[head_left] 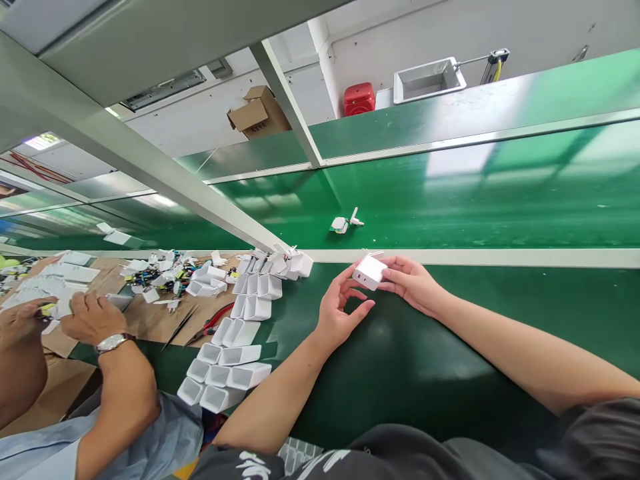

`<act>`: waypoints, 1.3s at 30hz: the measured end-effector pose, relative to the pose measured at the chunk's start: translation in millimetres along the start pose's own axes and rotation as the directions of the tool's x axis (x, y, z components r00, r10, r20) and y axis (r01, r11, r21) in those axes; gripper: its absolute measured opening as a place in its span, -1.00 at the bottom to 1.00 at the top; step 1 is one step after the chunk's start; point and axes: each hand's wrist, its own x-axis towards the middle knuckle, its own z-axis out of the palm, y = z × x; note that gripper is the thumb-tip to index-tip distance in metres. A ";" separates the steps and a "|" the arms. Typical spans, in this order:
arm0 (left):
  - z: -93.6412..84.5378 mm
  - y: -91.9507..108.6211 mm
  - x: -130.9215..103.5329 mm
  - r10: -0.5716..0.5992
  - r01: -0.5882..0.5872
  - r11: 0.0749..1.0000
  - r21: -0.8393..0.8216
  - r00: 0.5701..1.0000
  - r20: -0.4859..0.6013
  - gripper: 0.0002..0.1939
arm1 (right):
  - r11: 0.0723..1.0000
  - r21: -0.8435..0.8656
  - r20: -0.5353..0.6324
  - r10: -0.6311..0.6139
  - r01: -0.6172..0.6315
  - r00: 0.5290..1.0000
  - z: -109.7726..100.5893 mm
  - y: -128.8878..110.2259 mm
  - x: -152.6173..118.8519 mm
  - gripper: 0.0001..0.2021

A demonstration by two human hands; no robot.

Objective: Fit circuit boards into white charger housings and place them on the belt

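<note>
A white charger block [369,272] with small ports on its near face is held above the front edge of the green belt. My right hand [407,283] grips its right side between thumb and fingers. My left hand [343,310] is at its left side, fingertips against the block and thumb spread away below. On the belt beyond lies a small circuit board [339,225] joined to a white plug piece [355,218]. Rows of open white housings [245,351] stand on the table left of my left forearm.
At the left, a co-worker's hands [93,319] handle parts near a pile of circuit boards [173,273]. Tweezers [180,327] and red-handled pliers [210,325] lie beside the housings. A metal post [220,212] slants down to the belt's edge.
</note>
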 end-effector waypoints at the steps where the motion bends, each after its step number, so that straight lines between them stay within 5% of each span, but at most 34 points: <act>1: -0.2 1.0 -0.5 0.016 -0.016 1.000 0.009 1.000 0.001 -0.23 | 0.996 0.075 0.008 0.057 -0.057 0.998 -0.5 -2.4 0.5 -0.69; 11: -5.1 0.0 2.9 0.130 -0.145 0.983 0.115 0.983 0.129 -0.32 | 0.921 0.224 0.201 0.276 -0.318 0.940 -8.0 -11.9 -0.9 -0.76; 30: -5.2 7.7 8.1 0.106 -0.120 0.989 0.086 0.982 0.155 -0.30 | 0.922 0.114 0.216 0.340 -0.370 0.915 -2.3 -18.8 -4.5 -0.68; 35: -8.0 10.6 8.5 0.131 -0.144 0.987 0.077 0.979 0.154 -0.40 | 0.963 0.037 0.151 0.257 -0.266 0.954 -1.0 -12.7 -5.5 -0.70; 39: -9.1 12.7 7.2 0.147 -0.159 0.984 0.076 0.979 0.144 -0.62 | 0.971 -0.228 -0.052 -0.087 0.073 0.995 1.1 -0.2 -8.6 -0.72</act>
